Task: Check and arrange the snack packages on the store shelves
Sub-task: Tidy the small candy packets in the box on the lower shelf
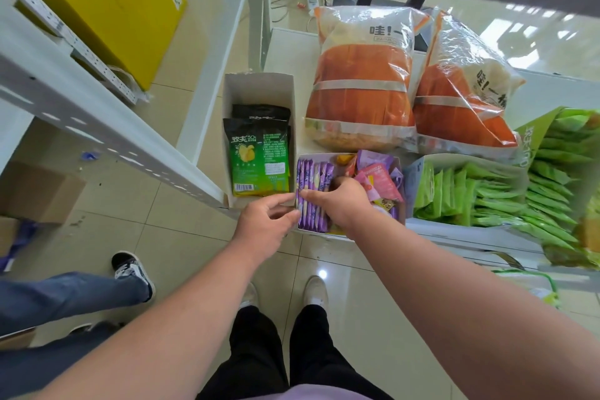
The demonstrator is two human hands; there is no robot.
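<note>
A row of purple snack packets (313, 195) stands on edge in the left half of a white display box (400, 162) on the low shelf. My right hand (337, 201) lies over that row, thumb and fingers pinching the packets from above. My left hand (264, 224) sits at the box's left front corner, fingers curled against the outermost purple packet. Pink and purple loose packets (378, 177) fill the box's right half. To the left, a tall white box (258, 84) holds green-and-black chip bags (259, 156).
Two large orange-and-clear bags (362, 81) lie behind the boxes. Green packets (506, 198) fill trays at the right. A grey shelf rail (107, 127) runs diagonally at left, with a yellow carton (107, 3) beyond. Another person's leg and shoe (130, 269) stand at the left.
</note>
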